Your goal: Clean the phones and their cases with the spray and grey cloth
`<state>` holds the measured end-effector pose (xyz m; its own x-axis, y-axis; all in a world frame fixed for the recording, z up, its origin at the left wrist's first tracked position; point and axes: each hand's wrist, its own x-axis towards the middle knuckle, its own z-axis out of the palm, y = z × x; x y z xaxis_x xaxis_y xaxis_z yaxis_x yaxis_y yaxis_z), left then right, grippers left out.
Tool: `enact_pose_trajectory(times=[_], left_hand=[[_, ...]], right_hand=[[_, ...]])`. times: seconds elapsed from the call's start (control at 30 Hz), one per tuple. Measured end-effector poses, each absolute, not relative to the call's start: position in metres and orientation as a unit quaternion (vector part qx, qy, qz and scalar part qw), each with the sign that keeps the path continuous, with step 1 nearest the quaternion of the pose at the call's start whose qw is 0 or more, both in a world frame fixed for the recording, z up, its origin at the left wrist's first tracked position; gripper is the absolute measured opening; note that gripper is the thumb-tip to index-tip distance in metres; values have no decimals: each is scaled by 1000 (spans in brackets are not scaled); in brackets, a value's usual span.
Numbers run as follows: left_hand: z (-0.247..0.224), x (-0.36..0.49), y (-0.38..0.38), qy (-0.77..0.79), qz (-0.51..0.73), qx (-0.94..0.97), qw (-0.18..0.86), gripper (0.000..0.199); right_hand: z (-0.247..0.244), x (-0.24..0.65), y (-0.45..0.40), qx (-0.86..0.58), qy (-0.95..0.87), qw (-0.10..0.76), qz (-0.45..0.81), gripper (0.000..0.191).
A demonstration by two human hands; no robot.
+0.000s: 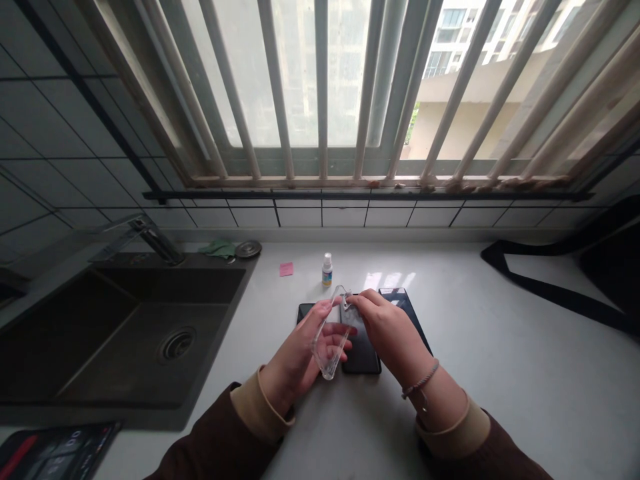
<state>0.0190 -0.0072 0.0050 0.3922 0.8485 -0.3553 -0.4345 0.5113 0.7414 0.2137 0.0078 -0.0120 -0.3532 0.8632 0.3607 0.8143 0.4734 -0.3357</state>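
Note:
A clear phone case (pixel 329 371) is held up and tilted over the counter. My left hand (pixel 310 340) grips it, the thumb along one edge and the other fingers behind and through it. My right hand (pixel 387 327) is closed, its fingertips pinched at the top corner of the case; a small greyish crumpled bit shows there, too small to name. Beneath my hands lies a dark phone (pixel 363 357), partly covered. Behind my right hand is another dark flat device (pixel 413 310). A third dark device (pixel 303 311) peeks out behind my left hand.
A small white spray bottle (pixel 327 272) and a pink sticky note (pixel 286 269) are on the white counter (pixel 500 373). To the left are a sink (pixel 125 333), faucet (pixel 155 240), green cloth (pixel 219 249) and metal drain cover (pixel 249 249). A black strap (pixel 540 287) lies right.

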Motion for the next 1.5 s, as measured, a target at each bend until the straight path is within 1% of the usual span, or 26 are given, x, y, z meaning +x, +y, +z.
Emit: enact_pose_trajectory(times=[0.1,0.4,0.6,0.87,0.93,1.0,1.07,1.13,1.17,1.23,1.27,1.3,1.33,1.37,1.43,1.5], left_hand=[[7,18,-7,373,432,292,768,55],[3,18,-6,367,458,268,764,58],[2,18,-4,358,501,281,736,57],[3,17,-3,386,496,276,727,62],[5,18,-3,388,501,277,723,64],[5,18,-2,393,507,289,711,65],[2,17,-1,414,504,314,690,68],[-2,16,0,443,487,352,665,76],[-5,16,1,456,480,370,652,82],[-9,17,1,471,478,391,630,97],[-10,17,1,474,481,391,626,101],[-10,18,0,471,487,386,626,101],[-9,19,0,465,494,375,631,95],[-7,20,-1,456,502,359,641,84],[-2,21,-1,436,516,305,672,55],[2,20,-1,419,515,234,710,34]], right_hand=[[-13,213,8,-507,-825,242,64,40],[-12,211,7,-461,-841,270,81,32],[0,205,-1,-350,-889,276,102,28],[13,199,-15,-276,-904,272,181,29],[15,202,-13,-280,-876,314,235,26],[14,207,-10,-298,-818,385,306,22],[12,212,-6,-317,-739,454,385,20],[7,214,-3,-329,-637,500,486,22],[5,214,-2,-335,-579,512,539,25],[0,211,0,-358,-486,506,616,36],[-2,209,1,-377,-459,494,635,41],[-3,207,2,-395,-447,480,644,45],[-4,205,3,-409,-440,470,647,46],[-4,204,3,-417,-437,464,648,46],[-5,201,4,-420,-424,463,655,44],[-5,200,4,-422,-397,466,669,40]])
